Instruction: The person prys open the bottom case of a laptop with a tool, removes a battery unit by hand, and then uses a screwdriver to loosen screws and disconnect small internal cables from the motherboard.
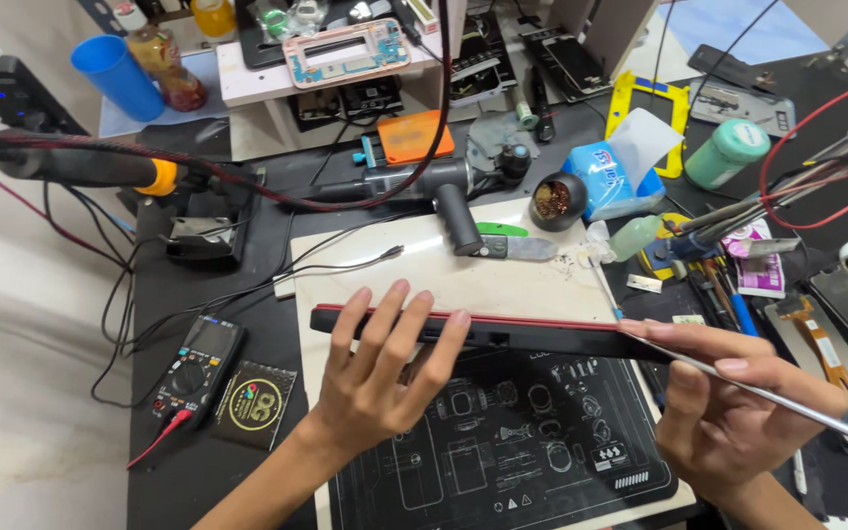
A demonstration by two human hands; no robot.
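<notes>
Far left: a black meter with a red probe lead lay on the dark table, just beside a small black card bearing a round gold mark.
Back left: a blue cup and a bottle of reddish drink stood near a white shelf.
Left hand: the left hand reached forward with its fingers spread wide and laid flat over the top edge of the laptop; it pressed on it rather than gripped it.
Laptop: thin and black with a red line along its upper edge, it stood on its side across the middle of the bench, between a pale board behind it and a black mat with white outline drawings in front.
Behind the laptop: a grey gun-shaped heat tool lay on the pale board, near a green-handled knife and a round black pot of brass wool.
Right hand: the right hand was curled narrow, thumb and fingers pinching a long thin metal tool that ran off to the lower right.
Tool tip: it appeared to meet the laptop's right end, though the contact itself was hard to make out.
Far right: a green tub stood well apart from the hands, with screwdrivers scattered closer by.
</notes>
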